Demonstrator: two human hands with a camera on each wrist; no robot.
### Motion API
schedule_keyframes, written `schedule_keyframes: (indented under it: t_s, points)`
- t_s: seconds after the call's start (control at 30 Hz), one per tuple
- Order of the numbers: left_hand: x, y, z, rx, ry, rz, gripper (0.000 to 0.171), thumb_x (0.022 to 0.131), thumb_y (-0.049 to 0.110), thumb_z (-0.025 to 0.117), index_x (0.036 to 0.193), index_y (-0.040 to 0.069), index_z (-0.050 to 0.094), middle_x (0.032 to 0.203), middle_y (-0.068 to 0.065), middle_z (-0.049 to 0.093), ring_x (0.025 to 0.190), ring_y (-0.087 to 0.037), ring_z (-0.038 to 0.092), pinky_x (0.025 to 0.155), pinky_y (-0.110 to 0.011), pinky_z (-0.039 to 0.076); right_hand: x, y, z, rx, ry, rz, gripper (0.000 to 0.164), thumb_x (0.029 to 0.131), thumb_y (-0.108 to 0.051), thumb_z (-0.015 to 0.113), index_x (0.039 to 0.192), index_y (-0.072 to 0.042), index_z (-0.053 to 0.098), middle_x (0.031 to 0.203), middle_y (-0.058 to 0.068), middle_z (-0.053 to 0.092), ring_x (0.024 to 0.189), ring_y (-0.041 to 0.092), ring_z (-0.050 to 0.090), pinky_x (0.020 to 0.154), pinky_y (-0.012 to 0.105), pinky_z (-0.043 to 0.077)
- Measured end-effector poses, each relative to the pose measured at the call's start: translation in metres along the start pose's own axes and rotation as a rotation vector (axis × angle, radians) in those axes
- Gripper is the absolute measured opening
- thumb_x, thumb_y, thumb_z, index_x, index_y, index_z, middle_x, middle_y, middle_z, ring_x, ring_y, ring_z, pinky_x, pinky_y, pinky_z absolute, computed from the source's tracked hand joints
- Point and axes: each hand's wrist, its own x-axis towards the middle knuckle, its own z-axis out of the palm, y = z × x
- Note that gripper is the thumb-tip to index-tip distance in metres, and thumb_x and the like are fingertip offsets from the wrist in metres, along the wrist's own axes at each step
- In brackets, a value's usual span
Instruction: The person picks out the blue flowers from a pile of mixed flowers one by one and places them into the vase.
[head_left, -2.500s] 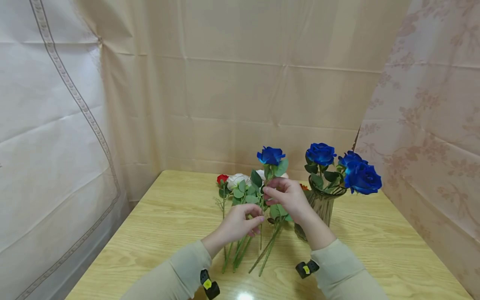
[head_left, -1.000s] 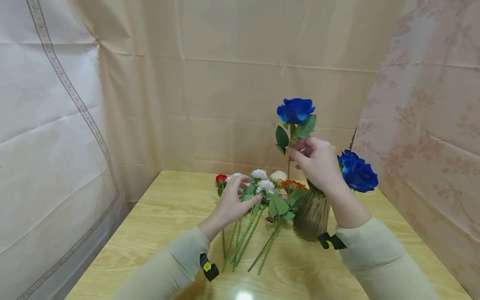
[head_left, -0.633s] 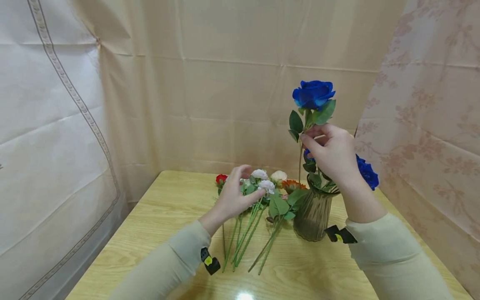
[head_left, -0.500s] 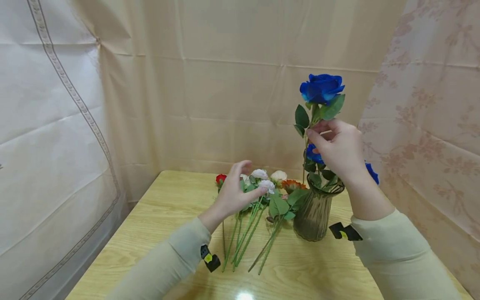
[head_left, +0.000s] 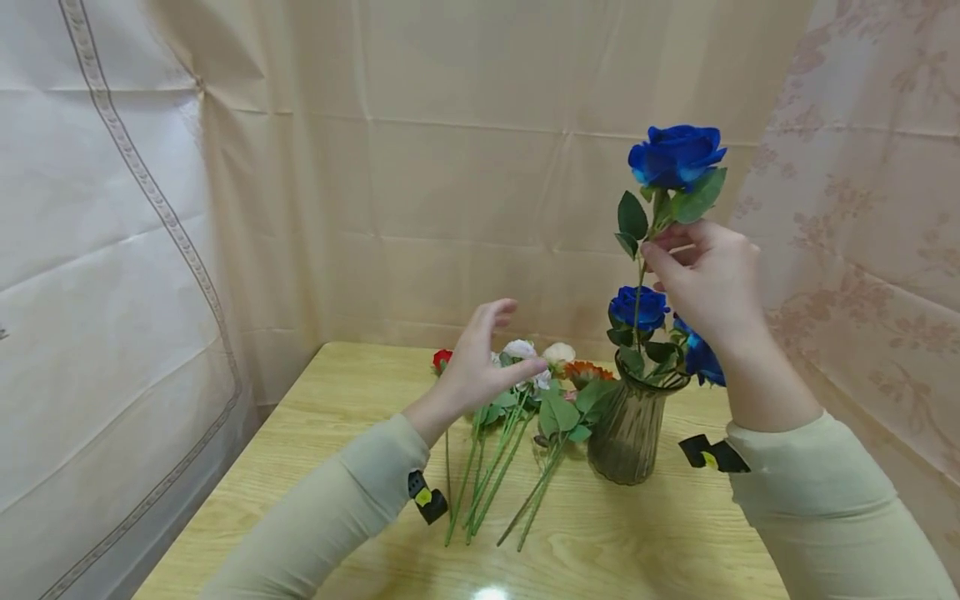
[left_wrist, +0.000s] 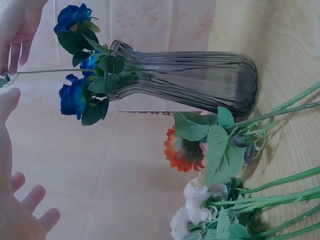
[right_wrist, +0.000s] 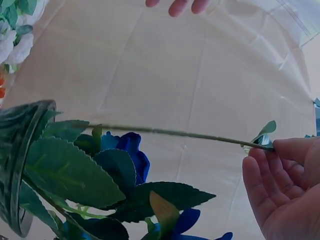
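My right hand (head_left: pixel 712 279) pinches a blue rose (head_left: pixel 677 158) just under its leaves, holding it upright above the ribbed glass vase (head_left: pixel 628 433). The rose's stem (right_wrist: pixel 180 133) runs down to the vase mouth in the right wrist view; leaves hide its lower end. Other blue roses (head_left: pixel 637 308) stand in the vase, one partly behind my right wrist. My left hand (head_left: pixel 480 362) hovers over the flowers on the table, fingers apart and holding nothing. In the left wrist view its fingers (left_wrist: pixel 35 197) hang free of the white flowers (left_wrist: pixel 197 205).
On the wooden table (head_left: pixel 300 467) lie a red flower (head_left: pixel 442 360), white flowers (head_left: pixel 519 350), a cream flower (head_left: pixel 558 353) and an orange flower (head_left: pixel 588 372), stems toward me. Beige cloth (head_left: pixel 465 192) hangs behind the table, with more cloth at both sides.
My right hand has lifted the blue rose from the pile and carried it up and right to above the vase. My left hand has moved up slightly, its fingers spread wider.
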Motion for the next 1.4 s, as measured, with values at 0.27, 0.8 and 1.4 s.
schedule_keyframes:
  t_s: [0.27,0.8,1.4]
  points:
    - [0.001,0.003,0.005,-0.026,-0.025,0.009,0.080,0.076,0.058,0.069,0.141,0.031,0.031,0.137,0.016,0.035,0.124,-0.016,0.042,0.098,-0.039,0.038,-0.004,-0.003,0.005,-0.129,-0.023,-0.016,0.028,0.091,-0.034,0.059,0.094,-0.007,0.068,0.091,0.012,0.070,0.079,0.027,0.068,0.055,0.032,0.052]
    - [-0.008,0.000,0.011,-0.011,-0.053,-0.014,0.078,0.079,0.047,0.072,0.142,0.025,0.031,0.139,0.008,0.037,0.123,-0.019,0.045,0.098,-0.045,0.039,-0.018,0.013,0.024,-0.172,-0.058,-0.077,0.016,0.091,-0.025,0.061,0.091,-0.010,0.065,0.088,0.008,0.070,0.075,0.028,0.068,0.064,0.046,0.049]
    - [-0.016,-0.012,0.021,0.019,-0.088,-0.042,0.080,0.079,0.057,0.067,0.144,0.026,0.030,0.139,0.010,0.037,0.121,-0.012,0.045,0.096,-0.044,0.040,-0.034,0.035,0.037,-0.196,-0.112,-0.021,0.014,0.090,-0.019,0.062,0.089,-0.006,0.068,0.085,0.013,0.069,0.069,0.027,0.065,0.057,0.044,0.051]
